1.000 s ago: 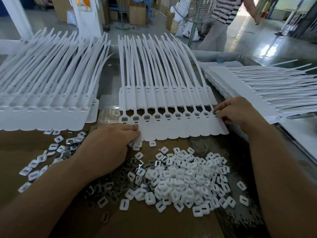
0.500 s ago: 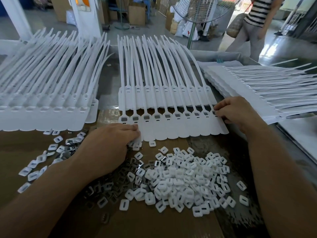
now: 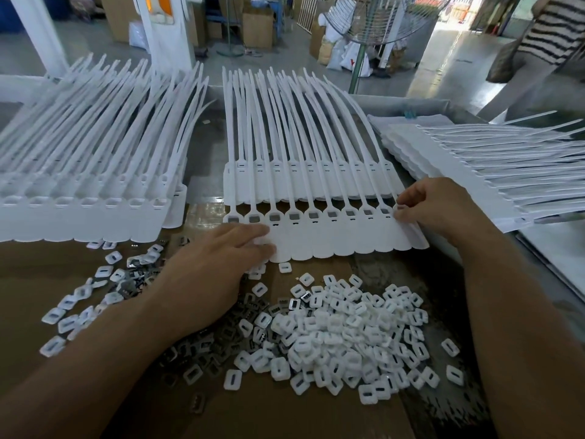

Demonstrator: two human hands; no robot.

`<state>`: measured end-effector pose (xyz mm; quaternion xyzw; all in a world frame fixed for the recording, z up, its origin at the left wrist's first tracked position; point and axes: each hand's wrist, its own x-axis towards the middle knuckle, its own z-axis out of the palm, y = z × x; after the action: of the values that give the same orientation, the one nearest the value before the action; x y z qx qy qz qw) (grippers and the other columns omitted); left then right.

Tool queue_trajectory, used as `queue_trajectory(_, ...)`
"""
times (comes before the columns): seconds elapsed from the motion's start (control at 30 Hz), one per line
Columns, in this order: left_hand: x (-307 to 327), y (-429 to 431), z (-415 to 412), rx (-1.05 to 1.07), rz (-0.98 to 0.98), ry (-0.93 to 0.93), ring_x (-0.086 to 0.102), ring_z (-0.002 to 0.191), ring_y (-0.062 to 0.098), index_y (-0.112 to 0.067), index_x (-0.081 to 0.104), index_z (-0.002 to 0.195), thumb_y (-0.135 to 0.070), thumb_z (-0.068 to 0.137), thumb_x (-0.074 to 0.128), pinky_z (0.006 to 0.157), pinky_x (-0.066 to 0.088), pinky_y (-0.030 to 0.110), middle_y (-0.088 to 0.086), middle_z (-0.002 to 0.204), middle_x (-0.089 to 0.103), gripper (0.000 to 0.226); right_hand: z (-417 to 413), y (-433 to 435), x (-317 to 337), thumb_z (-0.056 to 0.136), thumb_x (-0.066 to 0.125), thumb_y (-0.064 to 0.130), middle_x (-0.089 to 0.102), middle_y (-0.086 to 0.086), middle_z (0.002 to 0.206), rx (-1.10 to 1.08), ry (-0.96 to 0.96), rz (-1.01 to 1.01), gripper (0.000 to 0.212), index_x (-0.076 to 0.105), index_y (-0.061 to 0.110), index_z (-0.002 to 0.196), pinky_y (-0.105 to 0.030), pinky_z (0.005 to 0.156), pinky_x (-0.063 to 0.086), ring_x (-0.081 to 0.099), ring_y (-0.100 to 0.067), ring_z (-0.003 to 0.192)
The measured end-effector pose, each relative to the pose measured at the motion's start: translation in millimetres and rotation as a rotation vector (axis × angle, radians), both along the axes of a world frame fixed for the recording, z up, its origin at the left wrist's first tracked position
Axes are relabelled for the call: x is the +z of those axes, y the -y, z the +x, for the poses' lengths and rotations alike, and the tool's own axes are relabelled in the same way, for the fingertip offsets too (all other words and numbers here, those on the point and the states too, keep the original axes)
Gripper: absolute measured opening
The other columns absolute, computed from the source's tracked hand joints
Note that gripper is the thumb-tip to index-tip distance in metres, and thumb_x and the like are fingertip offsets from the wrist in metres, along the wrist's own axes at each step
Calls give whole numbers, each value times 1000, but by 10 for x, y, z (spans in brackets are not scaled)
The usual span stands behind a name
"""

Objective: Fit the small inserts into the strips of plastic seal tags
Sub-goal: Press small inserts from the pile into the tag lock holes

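A strip of white plastic seal tags lies across the middle of the bench, with grey inserts showing in its sockets. My left hand rests flat on the strip's left end, fingers straight. At the strip's right end, my right hand pinches the last tag between thumb and fingers. A heap of small white inserts lies just in front of the strip, mixed with darker metal inserts under my left wrist.
A second layer of tags lies behind the strip. A big stack of tag strips fills the left, another stack the right. Loose inserts are scattered at left on brown cardboard. A person in a striped top passes behind.
Both hands stay at the strip's ends with almost no movement; my right fingers have shifted slightly on the last tag. The person in the background has walked to the right.
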<state>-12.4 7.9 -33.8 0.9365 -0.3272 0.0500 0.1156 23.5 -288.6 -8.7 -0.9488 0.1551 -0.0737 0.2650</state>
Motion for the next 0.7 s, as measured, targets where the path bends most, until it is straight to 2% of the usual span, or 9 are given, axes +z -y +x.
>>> queue_trajectory(0.07, -2, 9, 6, -20, -6, 6, 34, 131, 15, -26, 46, 132, 11, 73, 43, 101, 24, 26, -6, 141, 40, 70, 1, 6, -2, 74, 75, 12, 62, -4, 99, 13, -14, -17, 23, 66, 12, 96, -28, 82, 38, 52, -16, 89)
queue_trajectory(0.2, -30, 25, 68, -15, 32, -42, 18, 136, 4, -38, 28, 139, 7, 77, 35, 100, 8, 17, -19, 147, 22, 77, 9, -3, 10, 74, 76, 11, 64, -5, 105, 42, -33, -103, 31, 66, 11, 103, -26, 82, 37, 52, -15, 88)
queue_trajectory(0.3, -36, 0, 70, -23, 56, -70, 13, 134, -2, -43, 21, 138, 8, 76, 35, 102, 6, 15, -29, 139, 10, 81, -3, -100, 47, 75, 74, 14, 60, 7, 85, 104, 81, -130, 24, 66, 17, 97, -21, 76, 37, 52, -7, 78)
queue_trajectory(0.4, -46, -23, 81, -36, 72, -91, 3, 125, -12, -45, 18, 137, 8, 76, 37, 105, 6, 16, -33, 130, 0, 83, -80, -274, 136, 75, 74, 17, 57, 19, 71, 274, 138, -25, 16, 62, 27, 78, -12, 60, 35, 54, 3, 67)
queue_trajectory(0.5, -49, -19, 112, -44, 74, -102, 0, 121, -14, -46, 18, 137, 9, 75, 37, 108, 7, 18, -34, 130, -1, 85, -185, -509, 218, 74, 74, 16, 67, 17, 70, 585, -10, 139, 19, 64, 32, 73, -7, 59, 43, 61, 6, 67)
queue_trajectory(0.57, -55, -26, 109, -37, 66, -106, 0, 120, -14, -46, 18, 137, 8, 75, 37, 108, 9, 18, -35, 129, -1, 85, -237, -667, 202, 75, 73, 17, 66, 24, 77, 740, -126, 123, 16, 66, 32, 75, -4, 64, 45, 60, 9, 69)
queue_trajectory(0.63, -71, -27, 102, -34, 62, -105, 0, 119, -14, -46, 20, 137, 7, 75, 36, 107, 10, 18, -34, 129, -1, 83, -274, -792, 145, 77, 72, 18, 65, 25, 74, 824, -202, 94, 14, 68, 30, 78, -2, 67, 44, 59, 11, 70)
queue_trajectory(0.7, -73, -20, 101, -34, 57, -100, 0, 119, -13, -45, 22, 138, 6, 75, 36, 106, 8, 17, -33, 129, 0, 82, -302, -867, 104, 78, 72, 15, 63, 24, 65, 871, -235, 108, 12, 69, 27, 80, -1, 63, 42, 58, 13, 66)
